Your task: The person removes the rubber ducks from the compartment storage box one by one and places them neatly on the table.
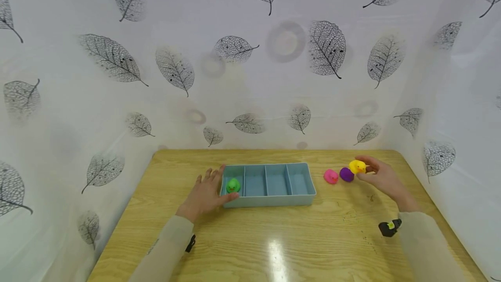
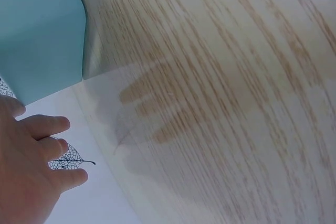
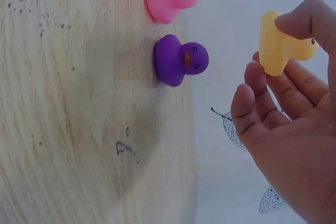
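Above the right part of the table, my right hand pinches a yellow rubber duck between thumb and fingers. In the right wrist view the yellow duck is held clear of the tabletop. Just beyond it sit a purple rubber duck and a pink rubber duck, side by side. My left hand rests with spread fingers at the left end of a blue-grey divided box, thumb along its front rim. A green rubber duck sits in the box's leftmost compartment.
The wooden table ends at a white curtain printed with dark leaves, which also rises on both sides. Dark wrist straps show by the sleeves. Small dark marks dot the tabletop near the right hand.
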Demonstrator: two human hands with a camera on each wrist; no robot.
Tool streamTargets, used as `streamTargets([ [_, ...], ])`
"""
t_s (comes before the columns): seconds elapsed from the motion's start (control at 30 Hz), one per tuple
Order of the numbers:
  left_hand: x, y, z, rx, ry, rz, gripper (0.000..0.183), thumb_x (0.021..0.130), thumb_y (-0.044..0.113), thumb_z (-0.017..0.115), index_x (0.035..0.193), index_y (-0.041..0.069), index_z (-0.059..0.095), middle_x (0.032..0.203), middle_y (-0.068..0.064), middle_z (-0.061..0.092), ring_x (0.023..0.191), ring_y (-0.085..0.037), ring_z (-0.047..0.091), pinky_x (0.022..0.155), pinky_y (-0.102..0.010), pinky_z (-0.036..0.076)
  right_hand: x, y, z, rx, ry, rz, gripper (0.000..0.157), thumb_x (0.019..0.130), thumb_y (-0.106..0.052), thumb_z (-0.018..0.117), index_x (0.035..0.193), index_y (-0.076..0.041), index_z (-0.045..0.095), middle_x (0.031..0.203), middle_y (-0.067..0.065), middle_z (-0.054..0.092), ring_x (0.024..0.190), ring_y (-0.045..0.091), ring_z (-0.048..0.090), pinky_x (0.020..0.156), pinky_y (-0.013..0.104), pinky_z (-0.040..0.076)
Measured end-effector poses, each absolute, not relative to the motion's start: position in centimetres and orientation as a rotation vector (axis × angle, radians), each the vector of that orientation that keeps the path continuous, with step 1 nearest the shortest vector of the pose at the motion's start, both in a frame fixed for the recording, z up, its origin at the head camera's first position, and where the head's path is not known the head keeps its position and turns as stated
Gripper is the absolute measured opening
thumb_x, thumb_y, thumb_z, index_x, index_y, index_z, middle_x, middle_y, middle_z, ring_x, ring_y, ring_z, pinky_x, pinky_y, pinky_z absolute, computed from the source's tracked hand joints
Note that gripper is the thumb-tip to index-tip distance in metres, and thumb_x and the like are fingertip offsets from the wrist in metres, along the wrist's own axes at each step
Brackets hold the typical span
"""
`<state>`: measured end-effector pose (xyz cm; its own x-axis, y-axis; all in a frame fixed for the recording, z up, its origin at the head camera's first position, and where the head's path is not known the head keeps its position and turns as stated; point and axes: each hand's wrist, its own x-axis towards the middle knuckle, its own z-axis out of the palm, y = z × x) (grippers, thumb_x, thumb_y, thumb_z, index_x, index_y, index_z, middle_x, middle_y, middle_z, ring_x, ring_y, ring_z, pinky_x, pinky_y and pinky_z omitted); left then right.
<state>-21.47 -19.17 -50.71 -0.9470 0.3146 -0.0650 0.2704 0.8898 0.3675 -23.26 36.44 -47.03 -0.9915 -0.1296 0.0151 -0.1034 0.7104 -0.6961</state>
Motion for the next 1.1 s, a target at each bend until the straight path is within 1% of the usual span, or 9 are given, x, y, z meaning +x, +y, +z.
streamTargets([
  [0.13,-21.5,-19.2,-50.8,0.452,2.931,0.532,0.114,0.093,0.08,0.055,0.171,0.016,0.004,0.17,-0.024,0.031,0.161,-0.048,0.019,0.128,-0.072,0.012,-23.4,37.1,-47.5,-0.165,2.855,-1.168,0.063,0.103,-0.03,0.069,0.156,-0.002,0.047,0.143,0.023,0.059,0.103,0.014,0.054,0.079,0.022,0.05],
  [0.3,-21.6,-19.2,-50.9,0.457,2.932,0.523,0.114,0.093,0.081,0.054,0.171,0.015,0.004,0.17,-0.023,0.031,0.161,-0.048,0.018,0.128,-0.072,0.013,-23.6,37.9,-48.4,-0.132,2.85,-1.195,0.064,0.103,-0.029,0.07,0.156,-0.001,0.046,0.147,0.028,0.056,0.098,0.008,0.055,0.076,0.02,0.051],
  [0.43,-21.6,-19.2,-50.9,0.461,2.938,0.53,0.114,0.093,0.081,0.054,0.171,0.015,0.005,0.17,-0.023,0.031,0.161,-0.048,0.019,0.128,-0.072,0.013,-23.8,38.8,-49.0,-0.113,2.839,-1.185,0.067,0.103,-0.031,0.07,0.157,0.001,0.045,0.15,0.031,0.053,0.1,0.008,0.056,0.077,0.018,0.052],
  [0.53,-21.6,-19.2,-50.9,0.459,2.941,0.529,0.114,0.092,0.082,0.054,0.171,0.017,0.004,0.17,-0.023,0.031,0.161,-0.048,0.018,0.128,-0.072,0.013,-24.0,39.2,-49.3,-0.098,2.832,-1.166,0.068,0.104,-0.031,0.068,0.157,0.002,0.042,0.152,0.034,0.05,0.108,0.017,0.058,0.078,0.016,0.051],
  [0.7,-21.6,-19.2,-50.8,0.454,2.942,0.523,0.114,0.092,0.082,0.054,0.171,0.016,0.005,0.169,-0.024,0.033,0.161,-0.049,0.018,0.127,-0.072,0.013,-24.0,39.5,-49.4,-0.079,2.821,-1.164,0.067,0.105,-0.029,0.066,0.157,0.006,0.041,0.155,0.038,0.044,0.12,0.042,0.057,0.078,0.013,0.048],
  [0.77,-21.5,-19.2,-50.7,0.451,2.942,0.527,0.114,0.092,0.081,0.054,0.171,0.015,0.006,0.169,-0.024,0.033,0.16,-0.049,0.019,0.127,-0.073,0.014,-24.0,39.7,-49.6,-0.076,2.817,-1.165,0.067,0.106,-0.029,0.066,0.156,0.007,0.04,0.155,0.039,0.043,0.121,0.045,0.057,0.078,0.013,0.048],
  [0.87,-21.5,-19.2,-50.6,0.452,2.938,0.527,0.115,0.092,0.082,0.054,0.171,0.014,0.006,0.169,-0.024,0.033,0.16,-0.049,0.019,0.127,-0.073,0.013,-24.0,39.9,-49.9,-0.075,2.828,-1.142,0.067,0.105,-0.029,0.066,0.156,0.007,0.041,0.152,0.038,0.047,0.116,0.041,0.06,0.077,0.014,0.049],
  [1.0,-21.5,-19.2,-50.6,0.445,2.926,0.509,0.115,0.092,0.083,0.052,0.171,0.017,0.002,0.17,-0.022,0.031,0.161,-0.047,0.017,0.128,-0.071,0.012,-24.2,40.2,-50.3,-0.088,2.84,-1.112,0.066,0.105,-0.026,0.067,0.154,0.009,0.042,0.147,0.037,0.051,0.11,0.034,0.062,0.076,0.017,0.05],
  [1.1,-21.5,-19.2,-50.6,0.449,2.931,0.522,0.115,0.092,0.082,0.053,0.171,0.016,0.004,0.17,-0.024,0.032,0.161,-0.049,0.018,0.128,-0.072,0.013,-24.5,40.5,-50.7,-0.091,2.836,-1.094,0.066,0.104,-0.024,0.068,0.154,0.01,0.042,0.15,0.039,0.048,0.112,0.039,0.062,0.078,0.02,0.05],
])
